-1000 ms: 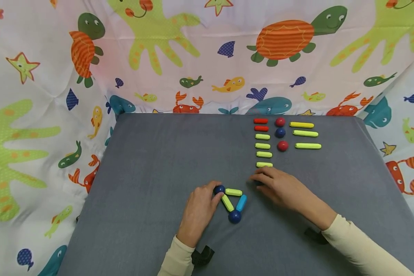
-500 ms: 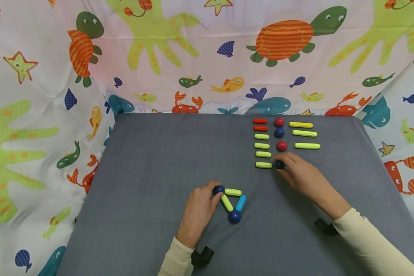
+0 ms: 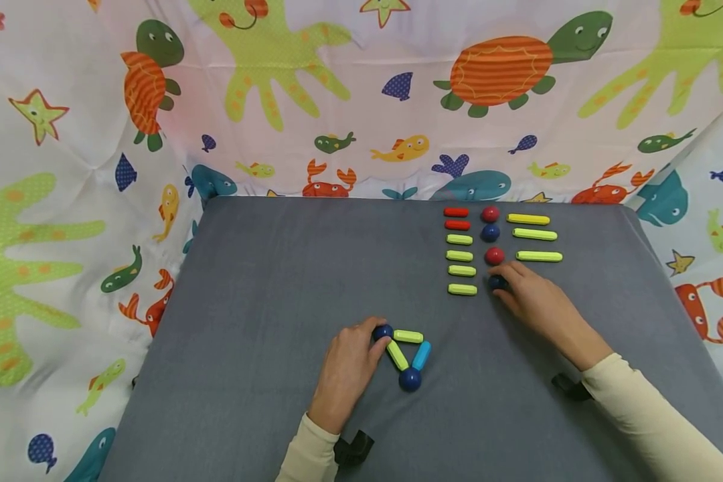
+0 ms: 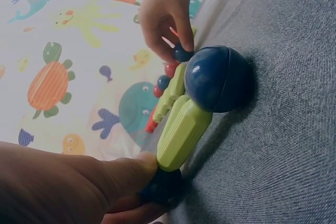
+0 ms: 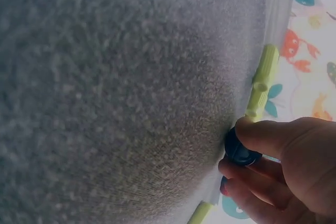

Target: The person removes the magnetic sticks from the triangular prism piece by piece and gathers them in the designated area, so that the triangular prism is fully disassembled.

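My left hand [image 3: 346, 371] pinches a dark blue ball [image 3: 383, 332] between thumb and fingers. That ball sits at one corner of a small triangle of short rods: a yellow-green rod [image 3: 408, 336], a second yellow-green rod [image 3: 397, 355] and a light blue rod [image 3: 421, 355]. At the lower corner is another blue ball [image 3: 410, 379], large in the left wrist view. Farther right, my right hand [image 3: 542, 304] holds a separate blue ball [image 5: 241, 149] by thumb and fingertips, at the table surface just below a red ball [image 3: 495, 256]. The fingers partly hide it.
Short red rods [image 3: 456, 225] and short yellow-green rods [image 3: 461, 270] form a column at the back right. Beside them are another red ball [image 3: 490, 213], a blue ball [image 3: 490, 232] and longer yellow-green rods [image 3: 539, 256]. A patterned cloth [image 3: 361, 120] hangs behind the grey table [image 3: 265, 268].
My right hand has carried its blue ball right and away from me, from below the short rods to beneath the red ball. The left hand stays on its ball.
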### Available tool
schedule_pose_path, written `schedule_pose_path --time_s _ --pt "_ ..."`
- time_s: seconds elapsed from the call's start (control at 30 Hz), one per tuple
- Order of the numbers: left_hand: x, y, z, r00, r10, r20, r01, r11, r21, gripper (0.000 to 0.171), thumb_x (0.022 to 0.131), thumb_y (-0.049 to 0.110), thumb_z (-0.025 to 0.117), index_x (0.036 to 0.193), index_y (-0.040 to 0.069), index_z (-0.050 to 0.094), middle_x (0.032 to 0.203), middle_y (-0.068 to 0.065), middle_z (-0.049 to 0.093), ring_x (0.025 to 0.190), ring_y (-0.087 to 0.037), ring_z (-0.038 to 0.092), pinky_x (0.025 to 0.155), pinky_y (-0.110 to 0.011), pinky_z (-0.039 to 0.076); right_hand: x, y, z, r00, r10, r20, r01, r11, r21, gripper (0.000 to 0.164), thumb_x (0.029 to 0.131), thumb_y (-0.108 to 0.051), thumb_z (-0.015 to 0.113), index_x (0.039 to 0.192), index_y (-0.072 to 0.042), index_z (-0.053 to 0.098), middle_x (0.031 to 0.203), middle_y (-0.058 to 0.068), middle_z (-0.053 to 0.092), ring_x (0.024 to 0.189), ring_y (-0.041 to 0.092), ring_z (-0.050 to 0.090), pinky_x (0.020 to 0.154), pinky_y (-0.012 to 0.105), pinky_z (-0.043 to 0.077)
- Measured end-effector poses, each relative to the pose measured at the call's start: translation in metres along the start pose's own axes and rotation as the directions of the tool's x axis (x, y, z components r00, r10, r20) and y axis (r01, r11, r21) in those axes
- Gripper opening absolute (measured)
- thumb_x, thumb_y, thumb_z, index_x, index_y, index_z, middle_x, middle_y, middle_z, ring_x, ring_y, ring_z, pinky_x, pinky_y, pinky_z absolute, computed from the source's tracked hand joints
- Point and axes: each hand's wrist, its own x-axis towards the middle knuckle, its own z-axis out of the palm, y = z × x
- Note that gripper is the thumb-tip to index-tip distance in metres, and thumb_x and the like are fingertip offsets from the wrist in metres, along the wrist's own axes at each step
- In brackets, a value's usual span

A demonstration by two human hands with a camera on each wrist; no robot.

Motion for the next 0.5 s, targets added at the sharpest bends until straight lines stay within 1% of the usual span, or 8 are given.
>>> schedule_pose_path --time_s 0.1,0.3,0.5 --pt "0.0000 -0.0002 -0.0003 1.000 0.000 0.003 0.000 1.000 0.000 0.029 0.101 0.024 0.076 0.127 0.011 0.075 0.108 -0.011 0.079 0.069 -0.014 0.069 0.051 -0.023 0.047 0.0015 0.0020 0.0016 1.000 0.017 0.016 -0.016 1.000 -0.016 0.046 0.089 -0.009 0.087 0.130 -0.006 0.067 0.122 0.012 0.067 0.098 0.028 0.070 0.082 0.054 0.060" --pt "0.0008 0.0004 -0.0008 1.000 0.000 0.002 0.000 1.000 -0.006 0.029 0.101 0.025 0.076 0.127 0.011 0.075 0.108 -0.011 0.079 0.070 -0.014 0.069 0.051 -0.023 0.046 0.0031 0.0010 0.0000 1.000 0.010 0.017 -0.009 1.000 -0.030 0.048 0.088 -0.010 0.088 0.130 -0.006 0.066 0.120 0.013 0.068 0.095 0.030 0.070 0.082 0.056 0.060" --pt "0.0012 -0.0005 -0.0006 1.000 -0.012 0.009 0.012 1.000 -0.004 0.029 0.101 0.024 0.076 0.126 0.011 0.075 0.106 -0.011 0.080 0.063 -0.009 0.061 0.048 -0.022 0.042 0.0049 -0.0051 -0.0045 1.000 -0.018 -0.008 0.018 0.999 -0.052 0.051 0.085 -0.011 0.091 0.130 -0.006 0.067 0.121 0.014 0.070 0.099 0.032 0.071 0.086 0.056 0.059"
